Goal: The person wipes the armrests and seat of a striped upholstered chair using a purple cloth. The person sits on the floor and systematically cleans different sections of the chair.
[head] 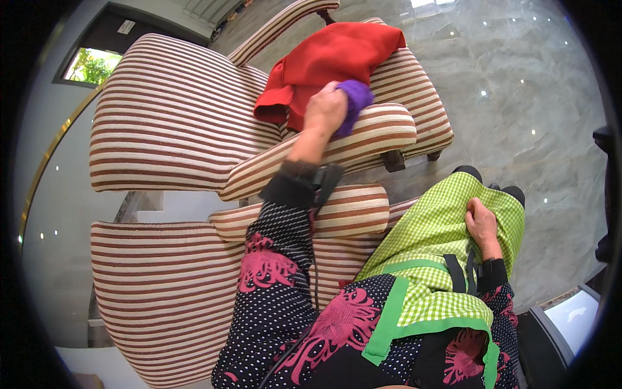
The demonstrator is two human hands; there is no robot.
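My left hand [326,109] grips a bunched purple cloth [357,104] over the inner edge of a padded armrest. Just beyond it, a red piece of fabric [335,53] with folded edges lies across the seat of a striped armchair [184,112]. My right hand [482,221] rests on the lap of a green checked apron [427,214]. Its fingers curl down against the apron, and the fingertips are hidden, so whether it holds any fabric cannot be told.
A second striped armchair [165,287] stands alongside the first, at my left side, its armrest [359,209] close to the other's. A dark wooden leg [392,160] shows under the first chair. At the lower right stands a dark object with a pale panel [573,316].
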